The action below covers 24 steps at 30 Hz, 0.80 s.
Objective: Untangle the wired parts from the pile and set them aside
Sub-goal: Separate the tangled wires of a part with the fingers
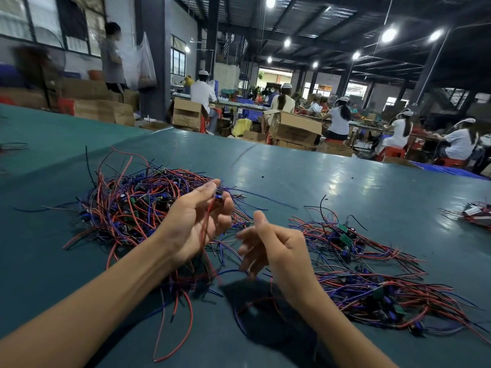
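Observation:
A tangled pile (132,205) of red, blue and black wires with small green boards lies on the green table (292,176), left of centre. My left hand (196,224) is raised above the pile's near edge, fingers pinched on a small blue wired part (219,196) whose red wire hangs down across the palm. My right hand (271,248) hovers just to the right, blurred, fingers apart and holding nothing. Separated wired parts (372,277) lie spread out on the table to the right of my right hand.
Another small bundle of wired parts (475,213) lies at the table's far right edge. A few loose wires (13,147) lie at the far left. Beyond the table, people sit at benches among cardboard boxes (295,128).

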{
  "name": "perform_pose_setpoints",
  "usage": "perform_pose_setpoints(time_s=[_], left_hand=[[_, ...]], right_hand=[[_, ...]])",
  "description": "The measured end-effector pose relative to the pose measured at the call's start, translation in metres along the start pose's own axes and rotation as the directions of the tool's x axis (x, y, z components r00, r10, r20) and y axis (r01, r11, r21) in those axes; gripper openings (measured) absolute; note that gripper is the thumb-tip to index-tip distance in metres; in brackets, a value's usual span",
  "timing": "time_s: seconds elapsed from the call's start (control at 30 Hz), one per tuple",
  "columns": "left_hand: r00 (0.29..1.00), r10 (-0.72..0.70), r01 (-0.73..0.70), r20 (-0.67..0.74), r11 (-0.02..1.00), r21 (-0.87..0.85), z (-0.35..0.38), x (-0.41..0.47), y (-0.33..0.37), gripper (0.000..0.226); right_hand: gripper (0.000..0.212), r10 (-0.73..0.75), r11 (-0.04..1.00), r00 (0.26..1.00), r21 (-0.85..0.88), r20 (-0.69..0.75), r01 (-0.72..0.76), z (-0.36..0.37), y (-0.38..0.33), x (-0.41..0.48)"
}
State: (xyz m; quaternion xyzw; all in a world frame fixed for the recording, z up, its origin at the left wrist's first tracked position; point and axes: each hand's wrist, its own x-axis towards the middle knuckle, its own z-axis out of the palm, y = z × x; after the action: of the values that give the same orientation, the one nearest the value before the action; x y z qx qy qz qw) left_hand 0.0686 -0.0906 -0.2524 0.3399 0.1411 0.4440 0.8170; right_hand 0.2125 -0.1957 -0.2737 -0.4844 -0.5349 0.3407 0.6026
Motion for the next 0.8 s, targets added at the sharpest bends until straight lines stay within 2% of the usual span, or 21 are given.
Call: perform_pose_setpoints(time_s=[0.1, 0.17, 0.27, 0.37, 0.43, 0.53, 0.63, 0.8], left_hand=[[0.98, -0.166, 0.166, 0.111, 0.986, 0.008, 0.003, -0.003, -0.005, 0.022], [0.956, -0.256, 0.255, 0.144, 0.967, 0.02, 0.002, -0.003, -0.006, 0.017], [0.911, -0.371, 0.364, 0.181, 0.929, 0.072, 0.002, -0.005, -0.002, 0.01], [0.857, -0.466, 0.439, 0.219, 0.884, 0.162, 0.002, -0.01, -0.005, 0.022], [0.846, -0.472, 0.435, 0.246, 0.88, 0.192, 0.002, -0.013, -0.008, 0.024], [0.825, -0.482, 0.411, 0.293, 0.869, 0.274, 0.002, -0.013, -0.01, 0.021], [0.838, -0.481, 0.354, 0.26, 0.839, 0.412, 0.003, -0.009, -0.011, 0.04], [0.948, -0.224, 0.099, 0.227, 0.883, 0.458, -0.002, -0.004, -0.013, 0.022]], right_hand=[[0.026, 0.069, 0.995, 0.998, 0.077, 0.01, -0.069, -0.003, 0.0, 0.006], [0.019, 0.087, 0.981, 0.996, 0.171, 0.02, -0.09, -0.004, -0.001, 0.008], [0.039, 0.076, 0.969, 0.997, 0.237, 0.006, -0.075, -0.01, -0.002, 0.011], [0.046, 0.034, 0.98, 0.992, 0.193, 0.122, -0.058, -0.015, -0.003, 0.01], [0.043, 0.018, 0.983, 0.987, 0.179, 0.162, -0.048, -0.016, -0.004, 0.01], [0.039, 0.026, 0.978, 0.995, 0.204, 0.098, -0.046, -0.016, -0.005, 0.011], [0.036, 0.063, 0.952, 0.998, 0.301, -0.002, -0.059, -0.015, -0.006, 0.012], [0.024, 0.162, 0.903, 0.979, 0.419, -0.12, -0.097, -0.017, -0.01, 0.014]])
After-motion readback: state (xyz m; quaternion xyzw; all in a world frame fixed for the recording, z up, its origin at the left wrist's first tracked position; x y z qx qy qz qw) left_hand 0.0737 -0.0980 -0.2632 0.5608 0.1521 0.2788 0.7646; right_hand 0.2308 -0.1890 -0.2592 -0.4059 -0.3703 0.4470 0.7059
